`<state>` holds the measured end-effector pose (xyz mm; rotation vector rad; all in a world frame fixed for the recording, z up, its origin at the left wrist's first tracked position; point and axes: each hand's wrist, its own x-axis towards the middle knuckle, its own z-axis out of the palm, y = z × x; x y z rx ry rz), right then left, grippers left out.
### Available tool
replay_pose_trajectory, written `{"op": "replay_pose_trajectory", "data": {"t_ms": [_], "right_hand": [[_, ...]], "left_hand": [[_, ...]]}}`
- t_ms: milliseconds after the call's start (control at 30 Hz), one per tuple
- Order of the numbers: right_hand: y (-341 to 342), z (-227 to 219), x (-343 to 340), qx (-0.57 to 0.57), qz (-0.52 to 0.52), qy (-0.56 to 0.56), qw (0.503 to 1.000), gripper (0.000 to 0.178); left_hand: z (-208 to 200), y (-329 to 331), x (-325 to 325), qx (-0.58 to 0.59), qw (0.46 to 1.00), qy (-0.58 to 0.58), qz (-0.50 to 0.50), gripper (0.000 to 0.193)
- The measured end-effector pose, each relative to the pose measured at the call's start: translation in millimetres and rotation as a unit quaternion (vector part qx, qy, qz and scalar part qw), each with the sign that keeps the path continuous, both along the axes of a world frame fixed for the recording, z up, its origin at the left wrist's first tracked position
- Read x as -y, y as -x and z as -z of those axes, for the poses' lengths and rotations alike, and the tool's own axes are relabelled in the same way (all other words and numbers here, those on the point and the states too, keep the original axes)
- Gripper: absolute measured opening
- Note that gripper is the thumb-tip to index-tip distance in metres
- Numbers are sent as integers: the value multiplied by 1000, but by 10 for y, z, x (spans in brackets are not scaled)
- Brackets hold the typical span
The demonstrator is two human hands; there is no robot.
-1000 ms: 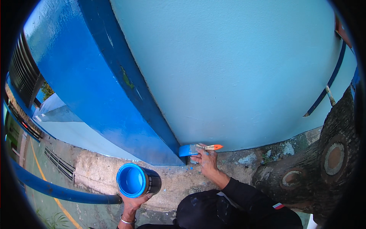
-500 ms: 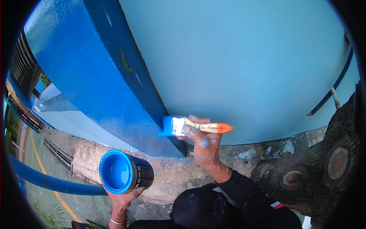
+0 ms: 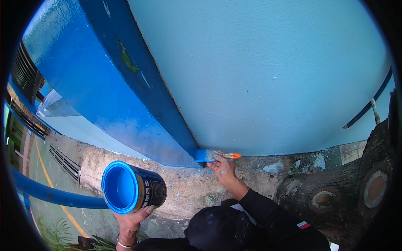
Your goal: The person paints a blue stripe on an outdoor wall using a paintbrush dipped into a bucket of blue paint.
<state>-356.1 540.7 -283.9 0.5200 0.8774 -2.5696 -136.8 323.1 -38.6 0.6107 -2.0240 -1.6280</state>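
Observation:
My left hand [image 3: 132, 218] is wrapped round the lower side of a paint can [image 3: 151, 188], tilted so that its mouth shows. Blue paint [image 3: 124, 188] sits inside, and the rim is coated with it. In my right hand [image 3: 225, 169] is a flat paintbrush [image 3: 210, 155] with an orange-tipped handle, gripped near the ferrule. Its blue bristles touch the bottom end of the dark blue side of a pillar [image 3: 167, 121]. Blue paint marks the fingers of my right hand. The pillar's wider face [image 3: 92, 79] is a brighter, glossy blue.
A light blue wall [image 3: 268, 75] rises beside the pillar. Stained concrete [image 3: 188, 184] runs along its foot. At the right stands a thick tree trunk [image 3: 335, 188] with cut knots. A blue pipe [image 3: 58, 197] crosses at the left, near a floor grate [image 3: 65, 163].
My right hand has moved down and away with the paintbrush, bringing its bristles to the pillar's lower end. The paint can has shifted slightly left in my left hand.

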Motion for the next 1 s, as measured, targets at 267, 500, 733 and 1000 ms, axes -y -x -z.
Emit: {"op": "replay_pose_trajectory", "data": {"t_ms": [267, 500, 733, 1000], "right_hand": [[55, -485, 177, -159, 2, -272, 949, 33], [90, -1565, 157, -323, 70, -122, 936, 28], [-28, -2499, -158, -424, 98, 16, 900, 34], [-311, -3505, 18, -662, -239, -212, 678, 26]], "left_hand": [[26, 45, -105, 0, 1000, -6, -9, 113], [133, 104, -73, 19, 997, 74, 14, 108], [134, 237, -115, 13, 995, 55, 80, 111], [189, 347, -219, -80, 983, 125, 106, 107]]}}
